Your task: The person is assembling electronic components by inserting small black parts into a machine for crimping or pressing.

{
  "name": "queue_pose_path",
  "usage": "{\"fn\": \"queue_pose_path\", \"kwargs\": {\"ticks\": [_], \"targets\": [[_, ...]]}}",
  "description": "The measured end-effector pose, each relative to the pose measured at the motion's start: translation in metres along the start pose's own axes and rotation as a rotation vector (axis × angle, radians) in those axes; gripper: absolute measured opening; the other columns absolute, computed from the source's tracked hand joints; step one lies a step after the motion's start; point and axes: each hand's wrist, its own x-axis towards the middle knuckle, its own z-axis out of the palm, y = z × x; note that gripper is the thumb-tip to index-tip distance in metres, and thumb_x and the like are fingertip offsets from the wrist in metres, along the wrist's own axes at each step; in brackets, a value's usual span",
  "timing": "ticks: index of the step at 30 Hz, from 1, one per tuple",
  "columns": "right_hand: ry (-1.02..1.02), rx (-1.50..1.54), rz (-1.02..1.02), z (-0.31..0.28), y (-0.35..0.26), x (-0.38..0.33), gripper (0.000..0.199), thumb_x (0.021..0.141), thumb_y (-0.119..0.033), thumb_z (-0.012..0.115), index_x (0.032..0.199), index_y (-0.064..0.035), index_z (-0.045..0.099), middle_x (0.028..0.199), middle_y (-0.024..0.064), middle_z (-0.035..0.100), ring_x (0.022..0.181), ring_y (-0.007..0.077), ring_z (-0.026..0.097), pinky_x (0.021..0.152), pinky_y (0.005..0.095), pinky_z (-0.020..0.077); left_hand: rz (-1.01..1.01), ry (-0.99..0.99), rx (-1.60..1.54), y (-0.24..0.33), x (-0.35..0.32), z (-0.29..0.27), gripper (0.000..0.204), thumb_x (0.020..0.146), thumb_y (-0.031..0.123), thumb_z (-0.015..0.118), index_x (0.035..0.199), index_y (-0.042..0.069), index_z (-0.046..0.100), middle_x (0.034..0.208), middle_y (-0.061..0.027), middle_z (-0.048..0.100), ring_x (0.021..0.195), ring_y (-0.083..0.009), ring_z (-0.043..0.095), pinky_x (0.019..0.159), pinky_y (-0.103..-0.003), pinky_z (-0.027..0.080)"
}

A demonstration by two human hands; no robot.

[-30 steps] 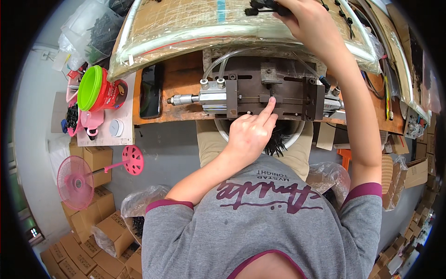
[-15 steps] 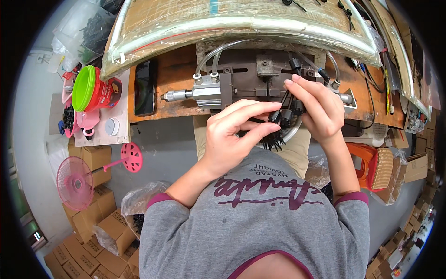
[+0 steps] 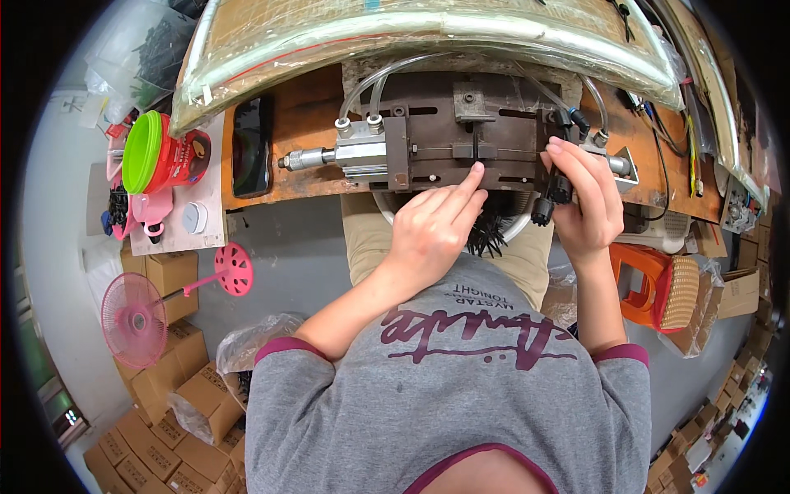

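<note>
Since half a second ago we have parted our hands: the left hand point(image 3: 432, 235) has gone up from the chest to the metal fixture point(image 3: 461, 140), and the right hand point(image 3: 586, 202) has drawn out to the fixture's right end with the black parts.

Largest first, we note the wooden bench point(image 3: 304, 123), with a curved shelf wrapped in clear film point(image 3: 411, 33) lying across its far side. The fixture, a dark plate with a silver pneumatic cylinder point(image 3: 346, 154) on its left, sits at the bench's near edge, clear hoses looping up from it.

A white bowl point(image 3: 514, 226) stands below the fixture, between our arms; it holds spiky black pieces, mostly hidden by the left hand. At far left a red tub with a green lid point(image 3: 160, 152) lies on its side on a white side board point(image 3: 177, 239); we cannot see inside it. Clear bags point(image 3: 255, 342) lie on the floor near stacked cardboard boxes point(image 3: 156, 387); their contents cannot be told.

Left hand: loosely curled, forefinger stretched out, tip touching the thin black upright piece point(image 3: 476, 148) at the plate's middle; it holds nothing.

Right hand: fingers closed around a cluster of small black connectors point(image 3: 553, 193), held just beside the fixture's right end.

A black phone point(image 3: 251, 148) lies flat on the bench, left of the cylinder.
</note>
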Motion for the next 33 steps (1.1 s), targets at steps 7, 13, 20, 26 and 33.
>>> {"fn": "queue_pose_path", "kwargs": {"ticks": [7, 13, 20, 26, 33], "targets": [[-0.046, -0.049, 0.031, -0.012, -0.001, -0.006, 0.035, 0.063, 0.008, 0.071, 0.097, 0.0007, 0.074, 0.094, 0.0131, 0.070, 0.075, 0.0250, 0.068, 0.062, 0.0322, 0.0543, -0.032, -0.044, 0.039, -0.003, 0.009, -0.001, 0.025, 0.072, 0.009, 0.079, 0.095, 0.004, 0.072, 0.124, -0.0093, 0.069, 0.072, -0.0194, 0.070, 0.067, -0.030, 0.055], [-0.070, -0.071, 0.008, -0.012, -0.002, -0.011, 0.039, 0.060, 0.004, 0.075, 0.099, -0.0019, 0.076, 0.091, 0.0098, 0.067, 0.070, 0.0214, 0.065, 0.057, 0.0304, 0.0512, -0.065, -0.110, 0.006, -0.002, 0.012, -0.010, 0.027, 0.074, 0.005, 0.080, 0.100, 0.003, 0.073, 0.119, -0.0105, 0.071, 0.073, -0.0168, 0.071, 0.067, -0.028, 0.056], [-0.127, -0.055, -0.101, -0.009, -0.010, -0.012, 0.036, 0.067, -0.004, 0.070, 0.101, 0.0034, 0.075, 0.097, 0.0139, 0.069, 0.073, 0.0232, 0.069, 0.059, 0.0305, 0.0549, -0.262, -0.075, -0.936, 0.009, 0.023, -0.045, 0.037, 0.074, -0.005, 0.082, 0.109, 0.001, 0.074, 0.107, -0.0121, 0.069, 0.083, -0.0133, 0.070, 0.070, -0.026, 0.060], [-0.105, -0.055, -0.058, -0.006, -0.007, -0.007, 0.039, 0.067, 0.006, 0.065, 0.106, 0.0053, 0.073, 0.102, 0.0172, 0.071, 0.081, 0.0264, 0.072, 0.065, 0.0323, 0.0578, -0.198, -0.020, -0.594, 0.009, 0.014, -0.039, 0.032, 0.074, -0.002, 0.082, 0.106, 0.001, 0.074, 0.097, -0.0073, 0.066, 0.084, -0.0143, 0.068, 0.068, -0.026, 0.058], [-0.090, -0.071, 0.067, -0.012, -0.007, -0.015, 0.050, 0.061, 0.016, 0.058, 0.109, 0.0067, 0.072, 0.106, 0.0206, 0.070, 0.090, 0.0307, 0.071, 0.075, 0.0364, 0.0587, -0.027, -0.011, -0.035, -0.003, 0.002, -0.004, 0.028, 0.075, 0.008, 0.079, 0.102, 0.003, 0.072, 0.129, -0.0116, 0.066, 0.092, -0.0230, 0.070, 0.077, -0.032, 0.058]]}}
